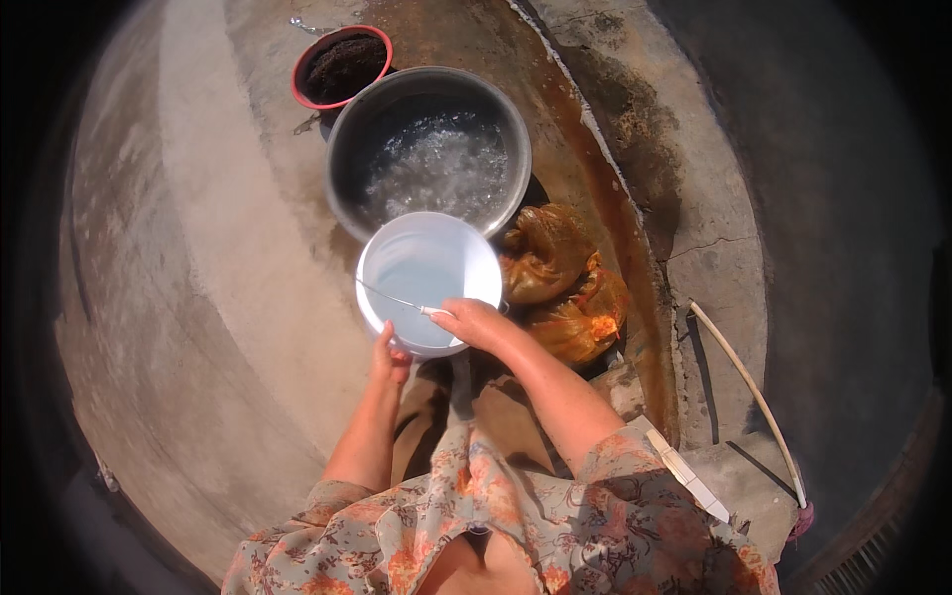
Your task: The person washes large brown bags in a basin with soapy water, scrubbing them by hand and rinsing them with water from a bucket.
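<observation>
A white plastic bucket (pixel 416 271) is held in front of me, close to the near rim of a large metal basin (pixel 335 160) of rippling, bubbly water. My right hand (pixel 468 321) grips the white grip of the bucket's wire handle (pixel 387 296). At the near left side of the bucket, my left hand (pixel 390 357) touches its wall, the thumb up at the rim and the other fingers curled partly out of sight beneath. The bucket's inside looks pale bluish; how much it holds I cannot tell.
A red-rimmed pot (pixel 299 78) of dark material stands behind the basin. Tied orange-brown plastic bags (pixel 550 256) lie right of the bucket. A wet channel (pixel 632 275) runs along the concrete floor (pixel 223 186). Farther right are a curved stick (pixel 751 387) and a pale flat strip (pixel 688 476).
</observation>
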